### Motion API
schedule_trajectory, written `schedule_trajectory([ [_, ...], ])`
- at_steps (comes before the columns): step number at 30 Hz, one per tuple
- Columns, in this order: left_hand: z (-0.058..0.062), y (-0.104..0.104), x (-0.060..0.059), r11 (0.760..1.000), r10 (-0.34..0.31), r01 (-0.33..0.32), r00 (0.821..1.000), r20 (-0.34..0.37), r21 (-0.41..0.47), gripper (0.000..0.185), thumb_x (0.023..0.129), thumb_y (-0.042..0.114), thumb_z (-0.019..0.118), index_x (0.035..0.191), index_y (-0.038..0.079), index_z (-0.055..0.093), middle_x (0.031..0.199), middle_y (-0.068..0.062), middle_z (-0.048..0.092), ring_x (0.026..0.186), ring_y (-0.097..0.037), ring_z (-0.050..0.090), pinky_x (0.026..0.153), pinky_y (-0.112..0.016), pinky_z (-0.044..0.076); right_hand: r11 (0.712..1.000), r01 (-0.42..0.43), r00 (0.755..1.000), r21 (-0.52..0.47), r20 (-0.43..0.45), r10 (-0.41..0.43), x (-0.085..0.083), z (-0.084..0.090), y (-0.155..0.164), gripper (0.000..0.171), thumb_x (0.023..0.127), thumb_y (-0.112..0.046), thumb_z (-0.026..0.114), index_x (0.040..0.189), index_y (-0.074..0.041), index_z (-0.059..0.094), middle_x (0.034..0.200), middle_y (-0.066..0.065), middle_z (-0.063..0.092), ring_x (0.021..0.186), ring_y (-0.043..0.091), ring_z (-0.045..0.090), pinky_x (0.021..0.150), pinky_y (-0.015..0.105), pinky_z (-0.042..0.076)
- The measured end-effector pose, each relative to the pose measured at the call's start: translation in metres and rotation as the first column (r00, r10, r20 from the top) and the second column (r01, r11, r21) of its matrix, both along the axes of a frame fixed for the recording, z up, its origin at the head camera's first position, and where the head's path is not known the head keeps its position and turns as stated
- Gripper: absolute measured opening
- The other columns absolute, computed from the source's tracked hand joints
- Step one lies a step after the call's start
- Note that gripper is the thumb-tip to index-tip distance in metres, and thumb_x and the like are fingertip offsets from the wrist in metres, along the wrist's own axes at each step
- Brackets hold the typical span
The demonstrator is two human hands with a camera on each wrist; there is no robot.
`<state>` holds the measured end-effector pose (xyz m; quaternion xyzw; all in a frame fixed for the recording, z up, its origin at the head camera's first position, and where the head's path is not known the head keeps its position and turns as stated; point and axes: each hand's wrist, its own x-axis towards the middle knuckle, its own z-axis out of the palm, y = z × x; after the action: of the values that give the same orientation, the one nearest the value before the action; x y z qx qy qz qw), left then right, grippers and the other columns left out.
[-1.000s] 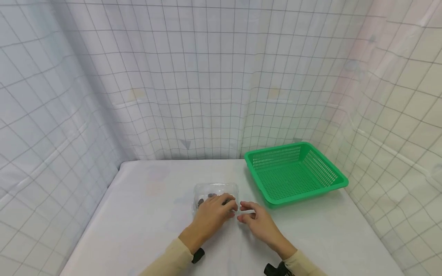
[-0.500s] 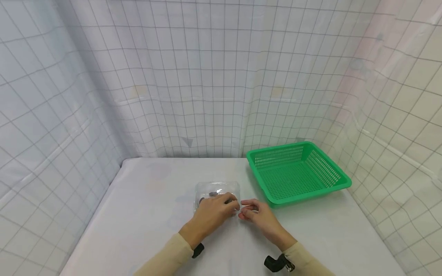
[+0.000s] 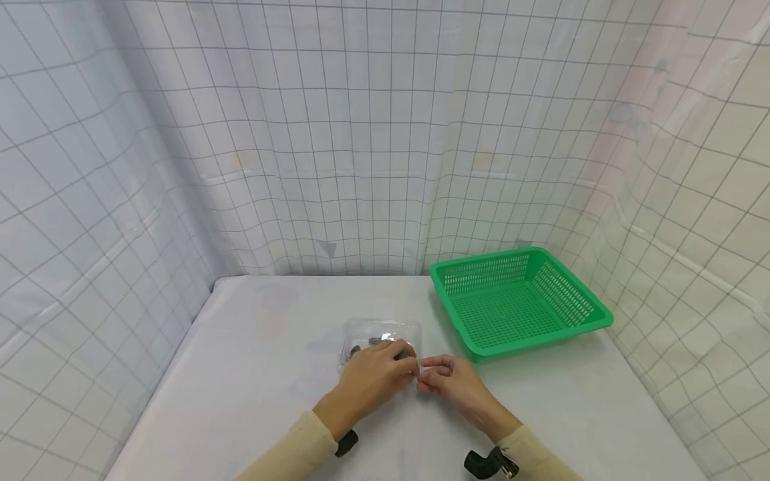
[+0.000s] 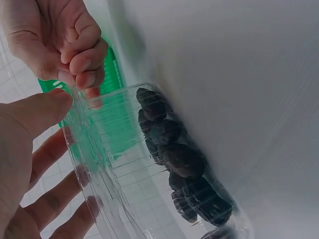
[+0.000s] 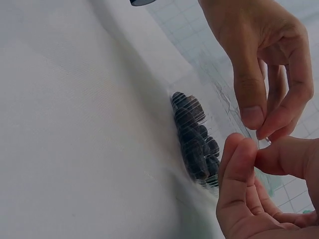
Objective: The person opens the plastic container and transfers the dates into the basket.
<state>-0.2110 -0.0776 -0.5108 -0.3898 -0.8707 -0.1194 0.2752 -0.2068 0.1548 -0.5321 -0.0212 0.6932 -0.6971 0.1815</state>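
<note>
Pinched closed, the right hand (image 3: 460,384) holds the clear box (image 4: 107,164) at one corner. Partly curled, the left hand (image 3: 374,374) grips its rim, I think to steady it.

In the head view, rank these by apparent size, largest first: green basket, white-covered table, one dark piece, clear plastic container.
1. White-covered table
2. Green basket
3. Clear plastic container, partly covered by the left hand
4. Dark piece inside it; the pieces are too small to rank against each other.
</note>
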Motion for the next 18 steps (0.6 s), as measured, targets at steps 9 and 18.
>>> schedule_trajectory([
  [9, 0.002, 0.004, 0.005, 0.999, -0.040, 0.039, 0.996, 0.078, 0.015, 0.017, 0.094, 0.030, 0.100, 0.095, 0.030, 0.084, 0.125, 0.008, 0.079, 0.115, -0.014, 0.077, 0.097, -0.032, 0.065, 0.997, -0.057, 0.997, -0.054, 0.041, 0.060, 0.007, -0.007, 0.005, 0.041, 0.109, -0.001, 0.072, 0.141, 0.021, 0.060, 0.118, 0.014, 0.085, 0.104, 0.016, 0.085, 0.094, 0.027, 0.068],
  [18, 0.003, 0.009, 0.011, 0.998, -0.049, 0.038, 0.967, 0.249, 0.049, 0.013, 0.105, 0.023, 0.090, 0.098, 0.020, 0.079, 0.130, 0.004, 0.072, 0.125, -0.021, 0.077, 0.118, -0.056, 0.063, 0.988, -0.098, 0.991, -0.121, 0.077, 0.108, 0.009, -0.009, 0.007, 0.019, 0.111, -0.005, 0.070, 0.123, 0.009, 0.068, 0.112, 0.008, 0.083, 0.100, 0.012, 0.083, 0.095, 0.026, 0.068],
])
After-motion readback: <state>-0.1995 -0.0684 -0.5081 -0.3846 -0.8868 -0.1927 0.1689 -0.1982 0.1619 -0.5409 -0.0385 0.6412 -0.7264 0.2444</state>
